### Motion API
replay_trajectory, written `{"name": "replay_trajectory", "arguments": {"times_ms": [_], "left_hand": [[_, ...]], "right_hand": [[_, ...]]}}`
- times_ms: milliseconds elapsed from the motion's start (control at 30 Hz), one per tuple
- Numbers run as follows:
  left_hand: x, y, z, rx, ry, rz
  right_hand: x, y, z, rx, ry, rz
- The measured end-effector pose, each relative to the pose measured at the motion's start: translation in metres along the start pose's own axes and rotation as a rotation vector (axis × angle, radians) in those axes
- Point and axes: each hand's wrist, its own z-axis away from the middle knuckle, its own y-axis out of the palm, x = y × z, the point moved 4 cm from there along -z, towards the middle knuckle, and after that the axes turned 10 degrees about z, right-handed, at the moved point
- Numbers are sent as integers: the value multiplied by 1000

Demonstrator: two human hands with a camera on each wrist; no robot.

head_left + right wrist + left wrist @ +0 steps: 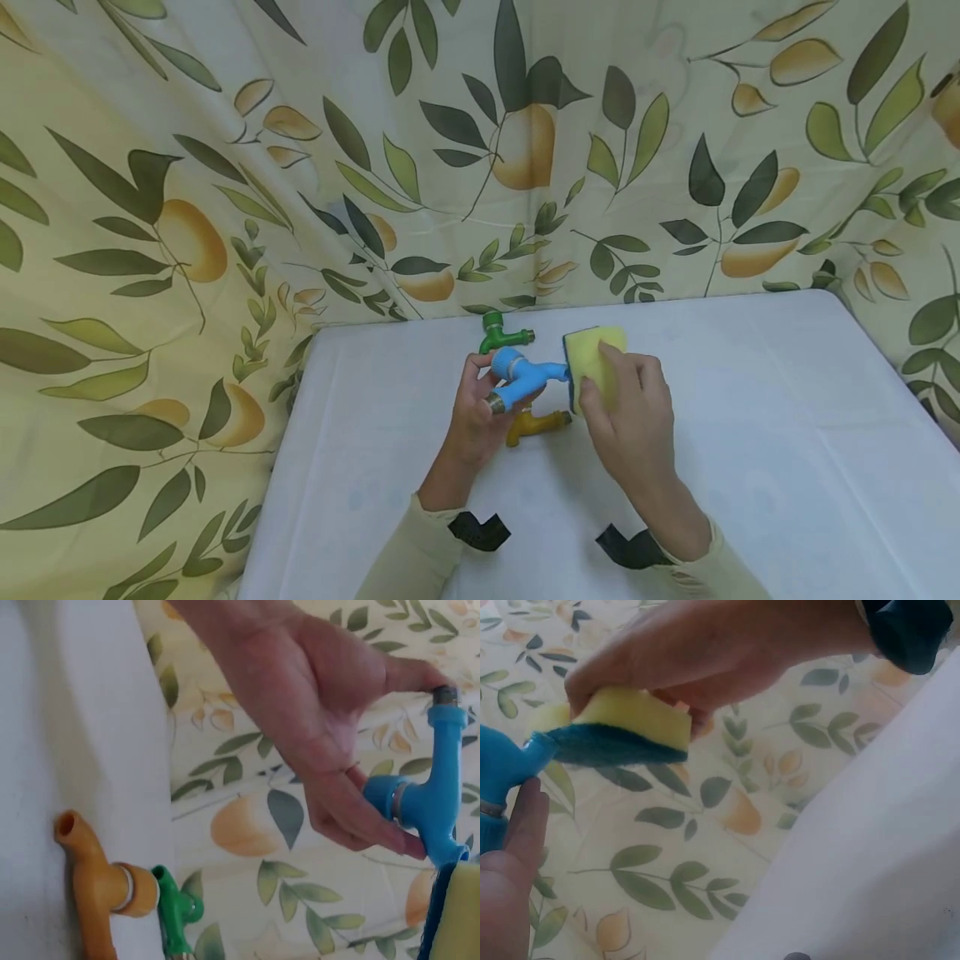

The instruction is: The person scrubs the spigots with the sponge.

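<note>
My left hand point(471, 429) holds a blue plastic tap point(527, 379) above the table, with its thumb at the threaded inlet end in the right wrist view. In my right hand point(637, 429) is a yellow sponge point(591, 350) with a dark green scouring side, pinched between thumb and fingers. That scouring side point(615, 746) meets the end of the blue tap's spout point(538, 752). Behind the blue tap, a green tap point(493, 335) lies on the table. An orange-yellow tap point(538, 425) is below it, partly covered by the left hand in the head view.
A white cloth covers the table point(787, 433). Behind it and at the left hangs a curtain point(420, 200) printed with leaves and fruit. Black straps point(480, 531) sit at both wrists, over pale sleeves.
</note>
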Motion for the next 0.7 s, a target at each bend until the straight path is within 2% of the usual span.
{"name": "replay_trajectory", "arguments": {"times_ms": [100, 200, 267, 367, 467, 533, 700], "left_hand": [[-1, 0, 0, 2, 6, 11], [0, 1, 1, 24, 4, -1], [0, 1, 1, 37, -1, 0], [2, 1, 2, 34, -11, 3], [4, -1, 2, -5, -16, 10], [6, -2, 1, -41, -18, 10], [9, 1, -3, -76, -20, -45]], "right_hand": [[3, 0, 5, 16, -31, -38], [2, -1, 9, -30, -93, -46], [-1, -1, 7, -52, -101, -36], [-8, -1, 2, -57, -47, -34], [-11, -5, -1, -62, 23, -67], [-7, -7, 0, -81, 29, -106], [18, -3, 10, -88, -117, -202]]}}
